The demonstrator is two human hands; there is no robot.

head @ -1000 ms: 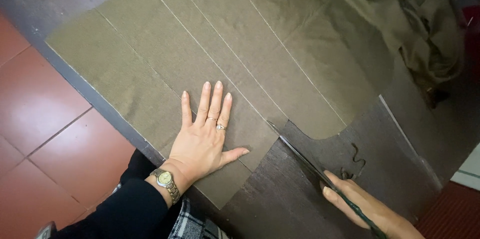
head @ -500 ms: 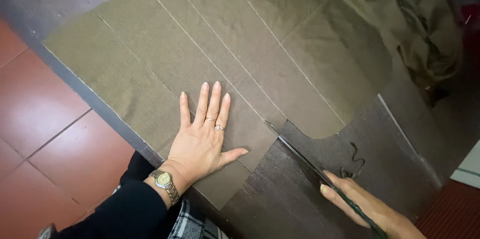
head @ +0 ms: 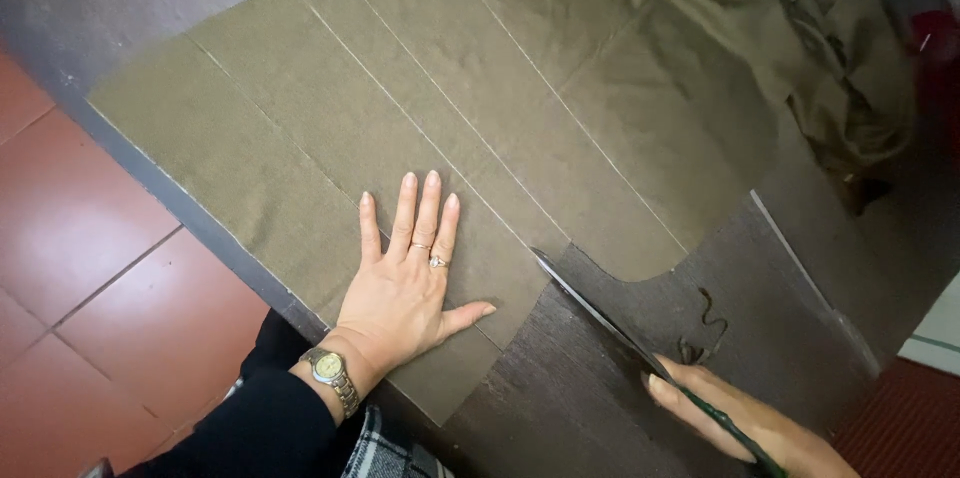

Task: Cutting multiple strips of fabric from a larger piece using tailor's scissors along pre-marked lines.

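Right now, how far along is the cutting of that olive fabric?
Done: the olive-green fabric sheet already has a curved cut-out edge at its lower right. In hand: the left hand presses it flat on the dark wooden table, while the right hand holds long dark scissors, tips at the fabric's edge. Left: the chalk lines across the sheet remain uncut.

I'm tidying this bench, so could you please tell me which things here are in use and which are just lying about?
In use: olive fabric, pressed flat by the left hand; scissors in the right hand, blades at the cloth's edge.

Lying about: crumpled olive cloth; dark thread scrap on the table.
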